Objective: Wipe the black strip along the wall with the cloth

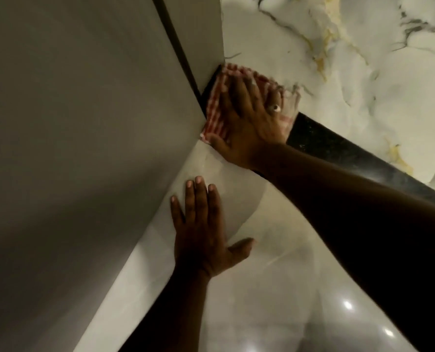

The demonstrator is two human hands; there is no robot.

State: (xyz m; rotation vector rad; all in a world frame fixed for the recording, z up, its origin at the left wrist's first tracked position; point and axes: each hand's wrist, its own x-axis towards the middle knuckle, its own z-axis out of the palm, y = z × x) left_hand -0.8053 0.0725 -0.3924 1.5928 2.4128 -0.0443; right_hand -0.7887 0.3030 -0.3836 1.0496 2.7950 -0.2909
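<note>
A red-and-white checked cloth point(217, 107) lies pressed on the black strip point(338, 151) at the foot of the marble wall, right in the corner where a grey panel meets it. My right hand point(249, 118), flat with a ring on one finger, presses down on the cloth and covers most of it. The strip runs from the corner down to the right, partly hidden under my right forearm. My left hand point(203, 232) rests flat with fingers spread on the glossy floor, below the cloth and empty.
A tall grey panel point(84, 123) with a dark vertical groove fills the left side. The white marble wall point(350, 59) with grey and gold veins rises behind the strip. The glossy pale floor point(274, 301) reflects lights at lower right.
</note>
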